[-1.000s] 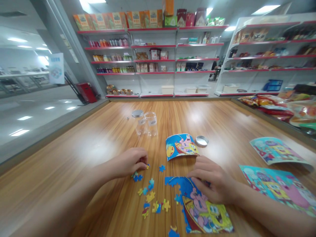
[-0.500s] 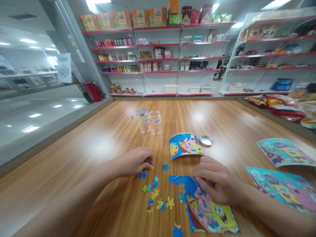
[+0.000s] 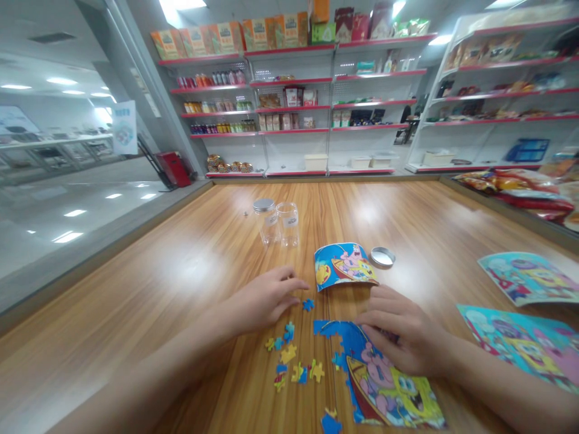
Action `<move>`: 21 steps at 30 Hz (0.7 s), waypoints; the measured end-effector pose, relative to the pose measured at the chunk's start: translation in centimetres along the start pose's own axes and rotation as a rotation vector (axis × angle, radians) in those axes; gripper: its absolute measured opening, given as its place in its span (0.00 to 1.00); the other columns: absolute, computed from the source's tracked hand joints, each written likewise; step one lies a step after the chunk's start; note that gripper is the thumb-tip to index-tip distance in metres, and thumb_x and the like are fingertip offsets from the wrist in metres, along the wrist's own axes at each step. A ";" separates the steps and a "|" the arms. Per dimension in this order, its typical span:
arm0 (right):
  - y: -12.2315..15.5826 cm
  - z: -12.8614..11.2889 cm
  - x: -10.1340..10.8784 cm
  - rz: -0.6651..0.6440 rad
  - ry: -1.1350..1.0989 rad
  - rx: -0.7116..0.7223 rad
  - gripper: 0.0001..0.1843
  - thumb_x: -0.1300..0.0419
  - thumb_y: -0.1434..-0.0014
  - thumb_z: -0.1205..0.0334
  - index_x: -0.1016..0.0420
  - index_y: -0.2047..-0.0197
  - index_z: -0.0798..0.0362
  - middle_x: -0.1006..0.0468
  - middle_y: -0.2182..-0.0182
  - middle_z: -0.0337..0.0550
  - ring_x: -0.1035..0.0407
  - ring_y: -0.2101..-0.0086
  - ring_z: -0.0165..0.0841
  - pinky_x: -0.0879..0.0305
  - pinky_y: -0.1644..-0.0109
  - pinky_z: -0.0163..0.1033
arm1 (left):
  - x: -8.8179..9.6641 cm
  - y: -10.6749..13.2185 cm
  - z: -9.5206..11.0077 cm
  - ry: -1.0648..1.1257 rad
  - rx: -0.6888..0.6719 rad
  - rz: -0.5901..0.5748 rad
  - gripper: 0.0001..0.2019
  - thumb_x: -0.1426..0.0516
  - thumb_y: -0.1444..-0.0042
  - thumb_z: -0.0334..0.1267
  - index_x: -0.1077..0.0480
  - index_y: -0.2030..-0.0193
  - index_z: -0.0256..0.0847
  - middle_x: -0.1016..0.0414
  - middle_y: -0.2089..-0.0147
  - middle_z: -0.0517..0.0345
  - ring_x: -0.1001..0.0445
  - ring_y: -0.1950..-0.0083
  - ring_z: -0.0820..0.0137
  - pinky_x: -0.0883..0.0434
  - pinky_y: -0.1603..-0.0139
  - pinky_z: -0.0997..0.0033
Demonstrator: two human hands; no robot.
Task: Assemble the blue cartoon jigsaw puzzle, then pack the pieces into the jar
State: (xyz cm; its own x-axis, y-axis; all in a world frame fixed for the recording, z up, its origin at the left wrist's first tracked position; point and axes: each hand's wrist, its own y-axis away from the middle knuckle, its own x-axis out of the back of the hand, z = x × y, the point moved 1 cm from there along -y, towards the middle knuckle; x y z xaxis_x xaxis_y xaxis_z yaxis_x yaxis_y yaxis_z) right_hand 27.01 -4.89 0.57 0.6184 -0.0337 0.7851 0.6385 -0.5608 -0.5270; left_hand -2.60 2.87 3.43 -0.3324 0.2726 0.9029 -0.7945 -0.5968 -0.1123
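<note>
My left hand (image 3: pixel 278 295) hovers over the table, fingers apart and holding nothing I can see. Its fingertips are just above a loose blue puzzle piece (image 3: pixel 308 305). Below it lie more loose pieces, among them a yellow one (image 3: pixel 288 353) and a blue-and-yellow one (image 3: pixel 332 422). My right hand (image 3: pixel 398 325) is bent over the upper right of a partly assembled jigsaw puzzle (image 3: pixel 375 386), fingers curled and pressed on it. What lies under that palm is hidden. The puzzle's left edge is ragged. Beyond it stands a curved picture card (image 3: pixel 346 266) with the same cartoon boat scene.
Two clear jars, one lidded (image 3: pixel 266 223) and one without a lid (image 3: pixel 288 224), stand farther back. A loose silver lid (image 3: pixel 382 257) lies right of the card. Two more cartoon pictures (image 3: pixel 520 343) are at right. Snack bags (image 3: pixel 520 190) lie beyond the table's right rim.
My left hand has moved right from the blue and yellow pieces it was at, and its fingers have spread. My right hand stays on the puzzle. The view has shifted slightly.
</note>
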 end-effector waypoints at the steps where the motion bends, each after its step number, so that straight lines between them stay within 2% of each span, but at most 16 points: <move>1: 0.0 0.0 0.0 -0.001 0.002 -0.003 0.11 0.42 0.37 0.73 0.24 0.54 0.54 0.28 0.70 0.45 0.38 0.67 0.37 0.45 0.62 0.46 | -0.5 -0.1 0.3 -0.002 -0.026 0.002 0.15 0.47 0.33 0.34 0.28 0.42 0.42 0.30 0.51 0.48 0.29 0.51 0.64 0.31 0.50 0.64; 4: 0.1 0.0 -0.1 -0.004 0.009 -0.007 0.10 0.42 0.37 0.72 0.24 0.54 0.54 0.28 0.70 0.44 0.38 0.67 0.37 0.44 0.62 0.46 | -1.5 -0.2 0.8 0.001 -0.041 -0.010 0.12 0.46 0.32 0.34 0.25 0.47 0.43 0.30 0.53 0.50 0.29 0.54 0.65 0.29 0.52 0.65; 8: 0.1 0.0 -0.2 -0.003 0.016 -0.005 0.10 0.42 0.37 0.71 0.24 0.54 0.54 0.28 0.70 0.44 0.37 0.67 0.37 0.43 0.62 0.45 | -1.8 -0.1 0.7 0.013 -0.016 -0.018 0.09 0.46 0.33 0.33 0.25 0.53 0.40 0.30 0.54 0.51 0.29 0.55 0.66 0.29 0.53 0.66; 17: 0.0 -0.2 -0.1 0.005 0.017 0.000 0.09 0.42 0.38 0.71 0.24 0.56 0.54 0.27 0.70 0.44 0.36 0.67 0.37 0.42 0.61 0.45 | -0.7 0.1 1.6 0.061 0.108 -0.138 0.02 0.43 0.39 0.31 0.28 0.62 0.38 0.29 0.56 0.54 0.28 0.57 0.66 0.30 0.56 0.68; 21: 0.0 -0.2 -0.1 0.004 0.020 -0.005 0.09 0.42 0.37 0.71 0.24 0.56 0.54 0.27 0.70 0.45 0.35 0.66 0.38 0.40 0.61 0.45 | 0.1 0.3 2.2 0.050 0.112 -0.214 0.02 0.41 0.41 0.31 0.27 0.65 0.39 0.28 0.59 0.55 0.28 0.59 0.66 0.32 0.59 0.69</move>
State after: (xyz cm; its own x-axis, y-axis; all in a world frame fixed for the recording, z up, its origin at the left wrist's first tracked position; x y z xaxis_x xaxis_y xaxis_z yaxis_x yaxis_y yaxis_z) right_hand 26.86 -5.04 0.50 0.6120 -0.0526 0.7891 0.6336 -0.5645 -0.5290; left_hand -1.79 1.06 4.38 -0.1893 0.4374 0.8791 -0.7891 -0.6006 0.1288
